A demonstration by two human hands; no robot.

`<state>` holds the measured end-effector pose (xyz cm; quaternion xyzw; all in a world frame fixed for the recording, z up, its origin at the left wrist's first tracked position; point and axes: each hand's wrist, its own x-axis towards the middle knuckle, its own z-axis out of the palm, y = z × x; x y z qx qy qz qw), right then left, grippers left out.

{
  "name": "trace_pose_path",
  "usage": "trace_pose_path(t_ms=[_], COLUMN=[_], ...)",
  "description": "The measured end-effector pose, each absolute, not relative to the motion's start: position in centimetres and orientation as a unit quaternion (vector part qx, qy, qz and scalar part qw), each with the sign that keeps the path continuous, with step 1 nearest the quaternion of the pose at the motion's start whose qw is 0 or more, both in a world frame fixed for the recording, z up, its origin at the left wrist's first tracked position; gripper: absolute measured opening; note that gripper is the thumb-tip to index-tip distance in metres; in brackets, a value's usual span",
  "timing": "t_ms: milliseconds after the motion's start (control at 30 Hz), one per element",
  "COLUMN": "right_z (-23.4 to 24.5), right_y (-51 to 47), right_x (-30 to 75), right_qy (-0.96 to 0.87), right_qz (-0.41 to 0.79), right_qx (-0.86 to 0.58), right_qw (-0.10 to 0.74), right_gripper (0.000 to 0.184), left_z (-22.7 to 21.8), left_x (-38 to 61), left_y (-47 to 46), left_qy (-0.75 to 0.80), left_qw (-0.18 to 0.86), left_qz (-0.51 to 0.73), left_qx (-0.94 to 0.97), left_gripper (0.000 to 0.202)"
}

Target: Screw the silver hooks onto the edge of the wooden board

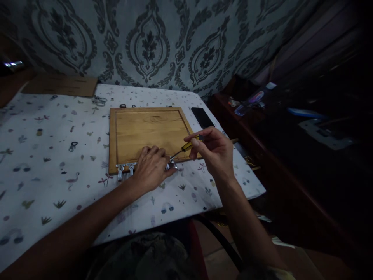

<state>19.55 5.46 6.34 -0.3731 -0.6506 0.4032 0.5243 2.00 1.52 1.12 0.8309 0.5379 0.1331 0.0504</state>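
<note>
A wooden cabinet door panel (145,130) lies flat on a table covered with a patterned white cloth (43,171). My left hand (151,168) rests closed on the panel's near edge, pressing a metal hinge (171,165) in place. Another metal hinge (125,169) sticks out of the same edge to the left. My right hand (214,151) grips a yellow-handled screwdriver (186,147) in a pinch. Its tip points down at the hinge under my left fingers.
A black phone (202,116) lies right of the panel. Scissors (99,101) and a cardboard sheet (62,85) lie at the table's far side, and a small ring-shaped part (72,146) to the left. A dark wooden shelf (262,155) with clutter stands to the right.
</note>
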Motion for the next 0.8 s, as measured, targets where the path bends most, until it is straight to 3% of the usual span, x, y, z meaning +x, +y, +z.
trace_pose_path(t_ms=[200, 633, 800], right_z=[6.33, 5.89, 5.76], right_y=[5.35, 4.69, 4.63], right_x=[20.08, 19.84, 20.22], right_qy=[-0.668, -0.623, -0.625], right_qz=[0.406, 0.315, 0.318], right_qx=[-0.374, -0.382, -0.398], right_qw=[0.499, 0.605, 0.592], right_gripper=[0.030, 0.024, 0.029], left_z=[1.26, 1.11, 0.98], left_x=[2.00, 1.90, 1.97], left_y=[1.56, 1.55, 1.52], left_qy=[0.541, 0.535, 0.536], left_qw=[0.069, 0.072, 0.073], left_qz=[0.123, 0.133, 0.137], left_qx=[0.829, 0.831, 0.830], left_gripper=[0.040, 0.038, 0.036])
